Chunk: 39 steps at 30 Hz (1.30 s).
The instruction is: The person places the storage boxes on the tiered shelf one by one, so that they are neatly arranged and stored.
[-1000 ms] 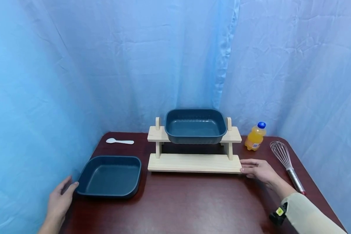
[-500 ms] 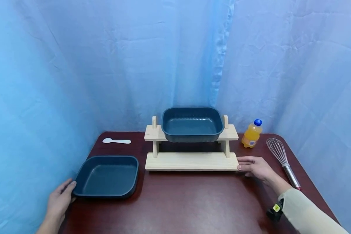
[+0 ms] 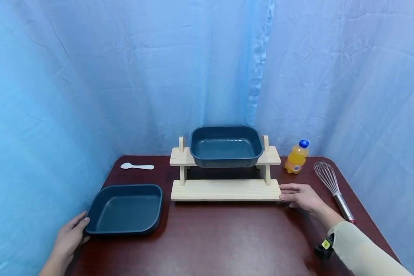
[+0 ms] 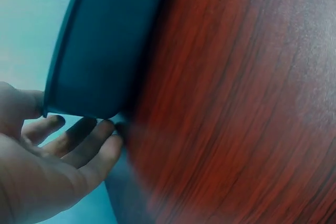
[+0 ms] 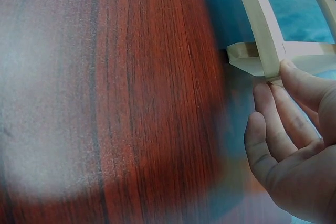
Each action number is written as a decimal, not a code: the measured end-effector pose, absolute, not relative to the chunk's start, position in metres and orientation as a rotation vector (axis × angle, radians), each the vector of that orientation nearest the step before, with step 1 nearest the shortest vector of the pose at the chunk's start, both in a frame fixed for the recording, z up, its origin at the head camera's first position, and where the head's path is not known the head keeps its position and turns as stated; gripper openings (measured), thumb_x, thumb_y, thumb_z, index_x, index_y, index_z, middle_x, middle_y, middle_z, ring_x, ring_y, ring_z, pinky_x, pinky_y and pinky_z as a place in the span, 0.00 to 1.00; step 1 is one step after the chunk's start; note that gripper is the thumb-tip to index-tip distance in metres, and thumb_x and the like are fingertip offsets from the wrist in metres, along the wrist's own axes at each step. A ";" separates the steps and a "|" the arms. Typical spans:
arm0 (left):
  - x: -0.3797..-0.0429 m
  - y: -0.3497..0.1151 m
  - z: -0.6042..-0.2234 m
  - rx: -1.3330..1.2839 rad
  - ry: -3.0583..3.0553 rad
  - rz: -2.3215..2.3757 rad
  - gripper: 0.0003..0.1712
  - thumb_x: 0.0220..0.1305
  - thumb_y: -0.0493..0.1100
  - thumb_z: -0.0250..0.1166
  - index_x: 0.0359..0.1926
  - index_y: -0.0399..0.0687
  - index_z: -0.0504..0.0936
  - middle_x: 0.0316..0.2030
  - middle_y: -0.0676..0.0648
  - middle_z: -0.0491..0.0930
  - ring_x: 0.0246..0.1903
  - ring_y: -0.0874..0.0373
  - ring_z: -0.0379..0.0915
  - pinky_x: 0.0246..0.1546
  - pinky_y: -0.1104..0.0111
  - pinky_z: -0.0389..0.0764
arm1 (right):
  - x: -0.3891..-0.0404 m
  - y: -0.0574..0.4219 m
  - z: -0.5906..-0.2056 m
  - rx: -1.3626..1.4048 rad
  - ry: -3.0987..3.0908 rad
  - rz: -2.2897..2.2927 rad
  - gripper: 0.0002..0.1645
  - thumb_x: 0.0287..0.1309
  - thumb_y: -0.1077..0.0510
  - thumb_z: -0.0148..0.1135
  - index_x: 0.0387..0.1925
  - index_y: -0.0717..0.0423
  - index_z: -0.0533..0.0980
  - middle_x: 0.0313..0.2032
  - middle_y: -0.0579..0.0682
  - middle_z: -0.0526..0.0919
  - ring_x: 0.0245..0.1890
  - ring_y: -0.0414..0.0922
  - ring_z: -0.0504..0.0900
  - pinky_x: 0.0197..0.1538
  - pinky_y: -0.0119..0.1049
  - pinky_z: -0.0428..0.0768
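A deep rectangular dark blue dish (image 3: pixel 124 210) stands at the table's left side. My left hand (image 3: pixel 69 237) holds its near left corner; in the left wrist view the thumb is at the rim and the fingertips (image 4: pixel 107 129) reach the lower edge of the wall. A two-tier shelf of pale wood (image 3: pixel 225 190) stands in the middle, bearing a second dark blue dish (image 3: pixel 226 148) on its upper tier. My right hand (image 3: pixel 303 199) pinches the right end of the lower board, thumb (image 5: pixel 296 77) on one side and fingers on the other.
A white spoon (image 3: pixel 137 166) lies at the back left. Behind my right hand stands an orange drink bottle (image 3: pixel 296 158) with a blue cap. A wire whisk (image 3: pixel 335 191) lies along the table's right edge. Blue curtains (image 3: pixel 151 76) hang close around the table (image 3: pixel 220 237).
The left hand's thumb and fingers have closed in on the left dish's corner, and the dish has shifted slightly toward me. The right hand stays at the shelf. The head view has shifted a little.
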<state>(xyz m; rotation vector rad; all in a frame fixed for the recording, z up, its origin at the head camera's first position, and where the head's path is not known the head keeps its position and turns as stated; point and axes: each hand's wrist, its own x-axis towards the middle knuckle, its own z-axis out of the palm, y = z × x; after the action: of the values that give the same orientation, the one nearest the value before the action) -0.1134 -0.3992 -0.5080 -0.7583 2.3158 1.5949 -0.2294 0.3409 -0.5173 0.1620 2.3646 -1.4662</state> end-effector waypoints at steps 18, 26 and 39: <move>-0.108 -0.404 -0.505 -0.618 2.212 1.513 0.45 0.80 0.47 0.50 0.81 0.36 0.34 0.77 0.22 0.39 0.72 0.28 0.57 0.56 0.52 0.83 | -0.230 0.343 -0.519 0.146 2.360 -1.468 0.39 0.62 0.49 0.73 0.69 0.62 0.72 0.57 0.61 0.85 0.47 0.48 0.88 0.46 0.43 0.87; -0.106 -0.404 -0.503 -0.719 2.140 1.631 0.47 0.80 0.56 0.52 0.82 0.45 0.35 0.79 0.28 0.32 0.76 0.31 0.48 0.55 0.55 0.85 | -0.231 0.343 -0.518 0.160 2.354 -1.473 0.39 0.61 0.49 0.74 0.69 0.62 0.73 0.57 0.60 0.85 0.46 0.47 0.88 0.46 0.44 0.87; -0.101 -0.404 -0.497 -0.776 2.149 1.696 0.48 0.77 0.56 0.57 0.82 0.46 0.41 0.79 0.30 0.43 0.41 0.68 0.84 0.50 0.57 0.87 | -0.231 0.342 -0.518 0.174 2.354 -1.468 0.39 0.61 0.48 0.74 0.69 0.60 0.73 0.57 0.60 0.85 0.47 0.48 0.88 0.47 0.44 0.87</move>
<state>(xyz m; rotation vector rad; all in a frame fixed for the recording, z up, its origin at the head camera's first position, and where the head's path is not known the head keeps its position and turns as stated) -0.1010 -0.4039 -0.4973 -0.7765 2.1489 1.6963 -0.2313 0.3421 -0.5176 0.1742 2.3541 -1.4685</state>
